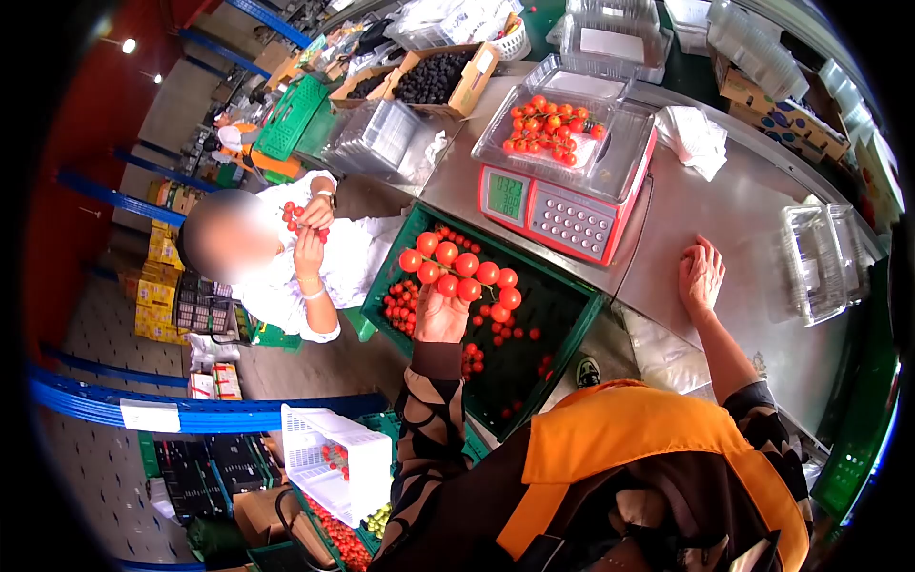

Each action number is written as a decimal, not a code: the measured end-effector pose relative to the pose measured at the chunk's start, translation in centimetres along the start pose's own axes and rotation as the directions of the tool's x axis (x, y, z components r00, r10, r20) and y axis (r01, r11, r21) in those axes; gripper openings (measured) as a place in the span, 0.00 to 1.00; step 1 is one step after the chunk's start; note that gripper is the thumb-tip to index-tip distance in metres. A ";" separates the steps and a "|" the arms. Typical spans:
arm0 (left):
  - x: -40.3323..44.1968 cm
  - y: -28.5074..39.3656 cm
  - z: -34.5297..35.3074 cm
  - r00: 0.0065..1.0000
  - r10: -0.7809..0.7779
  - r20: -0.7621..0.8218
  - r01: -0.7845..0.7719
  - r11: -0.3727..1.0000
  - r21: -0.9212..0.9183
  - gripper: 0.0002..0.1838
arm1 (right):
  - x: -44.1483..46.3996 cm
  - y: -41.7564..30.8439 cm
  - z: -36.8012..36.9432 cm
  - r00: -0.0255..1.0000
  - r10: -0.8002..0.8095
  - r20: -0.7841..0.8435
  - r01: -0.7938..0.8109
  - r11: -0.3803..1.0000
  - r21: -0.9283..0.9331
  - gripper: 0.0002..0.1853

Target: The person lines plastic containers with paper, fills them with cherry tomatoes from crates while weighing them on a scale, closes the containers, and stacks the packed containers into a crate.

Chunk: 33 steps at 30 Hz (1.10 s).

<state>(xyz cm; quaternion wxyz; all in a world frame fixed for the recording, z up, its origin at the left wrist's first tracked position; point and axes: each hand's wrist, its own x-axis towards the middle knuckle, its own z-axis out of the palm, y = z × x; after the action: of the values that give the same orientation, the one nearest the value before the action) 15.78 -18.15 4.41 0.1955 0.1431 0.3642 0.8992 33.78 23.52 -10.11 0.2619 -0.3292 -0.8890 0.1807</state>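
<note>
My left hand (442, 316) is closed around a vine of cherry tomatoes (468, 265), holding it up over a green crate (386, 270). Inside the crate lie more loose and clustered tomatoes (400, 307). On the steel table (739, 214) rests my right hand (702, 275), fingers stretched out and holding nothing. A red and white scale (572, 217) stands between the crate and the right hand's side. On its pan sits a clear plastic box (496, 133) with vine tomatoes (553, 131) in it. The digits on its green display are hard to read.
Across the crate a co-worker (324, 248) in white holds small tomatoes. Clear boxes (822, 265) stand at the table's right, near crumpled white paper (693, 140). A carton of dark fruit (434, 78) and stacked lids (372, 133) lie behind. A white basket (329, 477) is at lower left.
</note>
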 end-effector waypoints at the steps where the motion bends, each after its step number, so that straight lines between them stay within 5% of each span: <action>1: 0.7 0.3 1.1 1.000 0.002 0.024 -0.003 0.999 0.033 0.19 | 0.0 0.0 -0.1 1.000 0.002 0.002 -0.002 1.000 0.007 0.08; 9: 10.9 1.2 7.9 0.985 0.088 0.148 -0.126 0.955 0.269 0.17 | 0.1 0.3 0.1 0.999 -0.011 -0.043 0.012 0.999 0.032 0.09; 13: 17.0 1.1 11.2 0.979 0.102 0.178 -0.197 0.711 0.675 0.13 | 0.3 0.6 0.3 0.999 -0.006 -0.046 0.008 1.000 0.027 0.09; 20: 23.9 -2.3 13.1 0.976 -0.024 0.217 -0.115 0.789 0.604 0.13 | 0.1 0.3 -0.1 0.999 -0.015 -0.040 0.018 0.998 0.059 0.10; 23: 25.3 -2.8 13.4 0.955 -0.029 0.296 -0.207 0.650 0.732 0.11 | 0.1 0.3 -0.2 0.999 -0.016 -0.035 0.018 0.998 0.058 0.10; 27: 27.3 -3.8 12.4 0.847 0.024 0.531 -0.531 -0.015 0.847 0.09 | 0.2 0.2 -0.3 1.000 -0.012 -0.028 0.013 0.999 0.050 0.10; 29: 26.5 -4.4 14.0 0.748 -0.022 0.663 -0.657 -0.165 0.736 0.10 | 0.1 0.1 -0.4 1.000 -0.008 -0.025 0.009 0.998 0.055 0.09; 33: 26.0 -7.5 13.8 0.762 -0.119 0.636 -0.634 -0.335 0.697 0.04 | 0.3 -0.1 -0.6 1.000 -0.001 -0.013 0.001 0.999 0.051 0.09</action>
<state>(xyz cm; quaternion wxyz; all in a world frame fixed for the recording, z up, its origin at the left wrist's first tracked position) 0.16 6.87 11.64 -0.1425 0.5341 0.8088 0.2006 33.92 23.71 -9.50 0.2762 -0.3233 -0.8825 0.2009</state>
